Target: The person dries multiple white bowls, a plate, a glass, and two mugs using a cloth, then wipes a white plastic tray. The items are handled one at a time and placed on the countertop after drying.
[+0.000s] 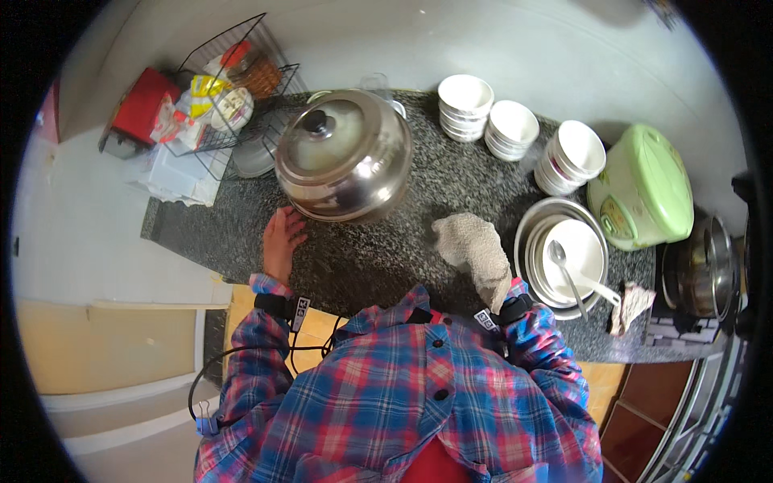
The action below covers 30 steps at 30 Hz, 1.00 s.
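Observation:
A large stainless steel pot (362,181) with a glass lid (329,136) and a black knob stands on the speckled dark stone counter (362,259). My left hand (282,238) is beside the pot's lower near-left side, fingers apart and nothing in them. Whether the fingertips touch the pot I cannot tell. A beige terry cloth (474,244) wraps over my right hand, hiding it; one end hangs back towards my wrist. To the right of the cloth is a steel basin (520,241) holding nested white bowls (574,238), a metal spoon (558,256) and a white-handled utensil (604,290).
Stacked white bowls (465,96) line the wall beside a green rice cooker (658,187). A steel pot (703,265) sits far right, near a folded rag (631,308). A black wire rack (208,142) with packets and jars is at left. A black cable (241,349) trails from my left wrist.

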Each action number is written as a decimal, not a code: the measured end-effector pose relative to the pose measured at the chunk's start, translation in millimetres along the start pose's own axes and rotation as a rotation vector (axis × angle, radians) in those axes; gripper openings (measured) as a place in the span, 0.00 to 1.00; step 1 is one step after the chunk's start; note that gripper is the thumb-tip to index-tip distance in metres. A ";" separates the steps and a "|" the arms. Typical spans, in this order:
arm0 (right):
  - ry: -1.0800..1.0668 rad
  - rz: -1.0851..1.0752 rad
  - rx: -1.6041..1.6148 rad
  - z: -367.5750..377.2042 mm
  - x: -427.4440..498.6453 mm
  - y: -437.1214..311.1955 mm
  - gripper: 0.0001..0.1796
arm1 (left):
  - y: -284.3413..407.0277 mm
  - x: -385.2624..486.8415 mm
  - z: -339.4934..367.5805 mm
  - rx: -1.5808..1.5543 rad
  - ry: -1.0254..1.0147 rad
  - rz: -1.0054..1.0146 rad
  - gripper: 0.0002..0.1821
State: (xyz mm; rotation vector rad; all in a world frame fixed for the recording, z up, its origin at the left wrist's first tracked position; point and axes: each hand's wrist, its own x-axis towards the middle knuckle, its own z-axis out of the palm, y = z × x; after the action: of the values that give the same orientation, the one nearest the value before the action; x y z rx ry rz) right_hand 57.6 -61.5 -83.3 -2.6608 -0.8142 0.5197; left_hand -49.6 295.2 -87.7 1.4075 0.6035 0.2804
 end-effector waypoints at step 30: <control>0.201 -0.092 0.275 29.7 214.6 11.9 0.21 | -68.9 158.4 48.1 0.124 0.006 0.177 0.25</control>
State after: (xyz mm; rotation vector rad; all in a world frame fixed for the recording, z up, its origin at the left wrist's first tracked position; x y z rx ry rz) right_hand 216.4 59.9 -167.7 -2.3647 -0.7423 0.3089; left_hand 95.2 327.1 -188.5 1.5831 0.5085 0.3928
